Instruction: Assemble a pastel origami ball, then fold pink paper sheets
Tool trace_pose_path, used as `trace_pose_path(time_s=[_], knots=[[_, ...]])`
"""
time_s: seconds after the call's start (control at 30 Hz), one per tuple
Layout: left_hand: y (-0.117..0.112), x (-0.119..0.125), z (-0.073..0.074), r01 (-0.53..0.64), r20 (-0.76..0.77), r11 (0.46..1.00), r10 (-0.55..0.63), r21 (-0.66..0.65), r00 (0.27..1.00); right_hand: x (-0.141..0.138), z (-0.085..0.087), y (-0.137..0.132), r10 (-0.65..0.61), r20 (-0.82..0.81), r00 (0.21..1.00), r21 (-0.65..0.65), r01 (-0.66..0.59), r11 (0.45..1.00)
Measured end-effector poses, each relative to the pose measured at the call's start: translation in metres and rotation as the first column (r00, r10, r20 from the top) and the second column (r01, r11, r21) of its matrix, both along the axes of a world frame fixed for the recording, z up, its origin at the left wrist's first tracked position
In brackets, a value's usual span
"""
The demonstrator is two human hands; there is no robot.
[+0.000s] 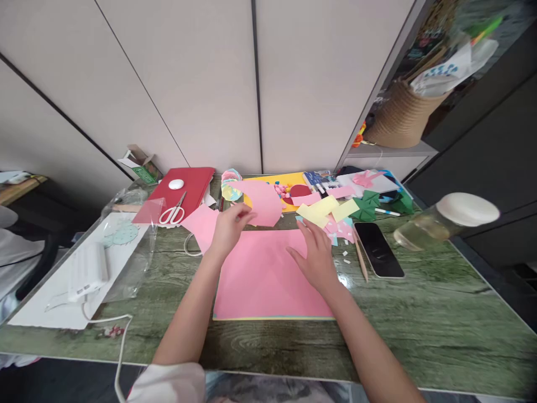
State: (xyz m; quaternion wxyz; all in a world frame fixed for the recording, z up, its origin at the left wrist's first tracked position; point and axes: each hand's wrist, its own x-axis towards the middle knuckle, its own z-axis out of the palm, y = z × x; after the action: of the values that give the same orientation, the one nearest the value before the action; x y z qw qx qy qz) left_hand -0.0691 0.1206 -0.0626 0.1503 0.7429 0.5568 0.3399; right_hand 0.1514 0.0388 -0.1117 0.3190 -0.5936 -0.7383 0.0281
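My left hand (229, 226) is closed in a pinch at the lower left edge of a cut piece of pink paper (266, 201), which has a curved outline and a narrow strip at its upper left. Below it, a large pink sheet (268, 280) lies flat, with thin yellow and blue edges showing beneath. Over the right part of this sheet is my right hand (314, 254), its thumb and fingers apart and nothing seen in them. Its fingertips are close to some pale yellow paper pieces (321, 210). Another pink piece (201, 224) lies by my left wrist.
White scissors (173, 214) lie by a red folder (188, 184) at the back left. A phone (378, 250), a wooden pencil (361, 254) and a lidded bottle (444, 221) are on the right. A white power strip (89, 271) with a cable is on the left.
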Motion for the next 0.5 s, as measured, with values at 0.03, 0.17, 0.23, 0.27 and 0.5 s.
trace_pose_path(time_s=[0.03, 0.17, 0.23, 0.27, 0.5], knots=[[-0.016, -0.004, 0.007, 0.045, 0.008, 0.999, -0.045, 0.013, 0.999, -0.001, 0.004, -0.002, 0.007, -0.044, 0.999, 0.053, -0.004, 0.999], [-0.069, -0.01, 0.031, 0.432, 0.024, 0.902, -0.432, 0.001, 0.902, -0.008, 0.018, -0.015, 0.138, -0.207, 0.968, -0.044, -0.151, 0.988], [-0.082, -0.008, 0.037, 0.512, 0.069, 0.858, -0.508, -0.052, 0.858, -0.013, 0.023, -0.019, 0.166, -0.342, 0.925, -0.237, -0.256, 0.937], [-0.084, -0.006, 0.038, 0.516, 0.107, 0.853, -0.507, -0.08, 0.855, -0.015, 0.026, -0.021, 0.157, -0.42, 0.894, -0.319, -0.308, 0.896], [-0.07, 0.004, 0.008, 0.12, 0.639, 0.989, -0.035, -0.091, 0.769, -0.019, 0.023, -0.015, -0.139, -0.848, 0.511, -0.422, -0.494, 0.76]])
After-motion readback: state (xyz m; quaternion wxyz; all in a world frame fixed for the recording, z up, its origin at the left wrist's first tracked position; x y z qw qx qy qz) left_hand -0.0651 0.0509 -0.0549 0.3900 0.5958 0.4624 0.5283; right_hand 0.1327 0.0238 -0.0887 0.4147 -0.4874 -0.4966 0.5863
